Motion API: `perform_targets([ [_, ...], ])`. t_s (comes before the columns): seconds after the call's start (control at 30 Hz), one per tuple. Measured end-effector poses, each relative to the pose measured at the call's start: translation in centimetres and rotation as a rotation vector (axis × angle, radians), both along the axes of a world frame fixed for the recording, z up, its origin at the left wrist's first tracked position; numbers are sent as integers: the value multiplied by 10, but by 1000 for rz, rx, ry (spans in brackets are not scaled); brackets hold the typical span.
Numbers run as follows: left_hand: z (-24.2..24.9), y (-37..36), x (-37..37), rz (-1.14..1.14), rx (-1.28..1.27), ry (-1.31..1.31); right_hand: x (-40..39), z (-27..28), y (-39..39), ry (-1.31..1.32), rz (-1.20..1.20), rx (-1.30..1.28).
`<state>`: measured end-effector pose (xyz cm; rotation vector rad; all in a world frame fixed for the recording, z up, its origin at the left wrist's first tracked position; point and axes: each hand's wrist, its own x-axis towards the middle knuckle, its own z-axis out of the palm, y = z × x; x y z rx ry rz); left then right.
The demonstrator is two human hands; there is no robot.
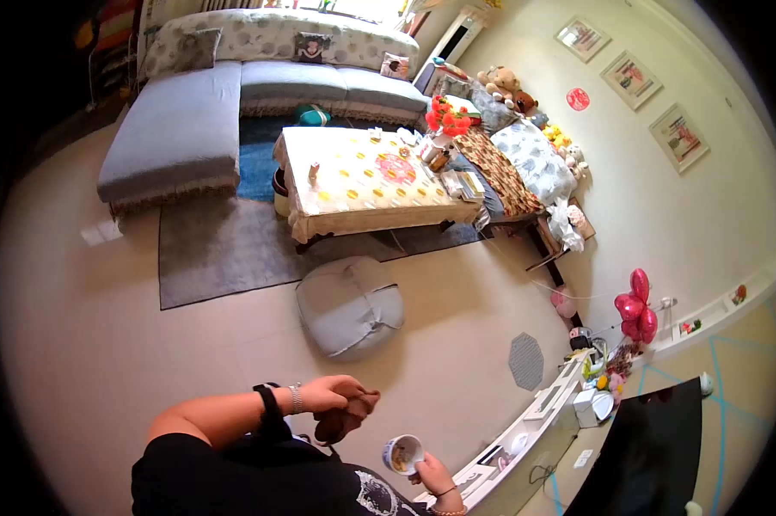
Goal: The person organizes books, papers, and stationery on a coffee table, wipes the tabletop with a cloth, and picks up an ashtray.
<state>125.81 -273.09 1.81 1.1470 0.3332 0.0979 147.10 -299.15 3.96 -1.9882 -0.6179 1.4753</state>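
Note:
My left hand (326, 394), wearing a watch and a black band at the wrist, is closed on a crumpled brown cloth (342, 421) in front of my body. Lower and to the right, my right hand (434, 476) grips a small white cup (412, 445) with a dark pattern on its outside. The cup is tilted so that its inside shows, with some brownish stuff in it that I cannot make out. Cloth and cup are apart from each other.
A grey pouf (351, 308) stands on the floor ahead. Beyond it are a coffee table (345, 193) with a patterned cloth and an L-shaped sofa (177, 129). At right run a low white cabinet (538, 413) and a black television (641, 451); red balloons (635, 310) stand near the wall.

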Motion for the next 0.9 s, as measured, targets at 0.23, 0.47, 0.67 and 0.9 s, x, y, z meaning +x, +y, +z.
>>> perform_targets([
  [0.23, 15, 48, -78, -224, 175, 100, -104, 8, 51, -51, -82, 34],
  [0.47, -34, 162, -226, -186, 223, 4, -249, 1, 183, 0, -120, 57],
  [0.67, -13, 224, -350, -101, 204, 56, -360, 29, 257, 54, -78, 50],
  [0.9, -22, 221, -457, -46, 419, 59, -454, 27, 298, 57, 78, 143],
])
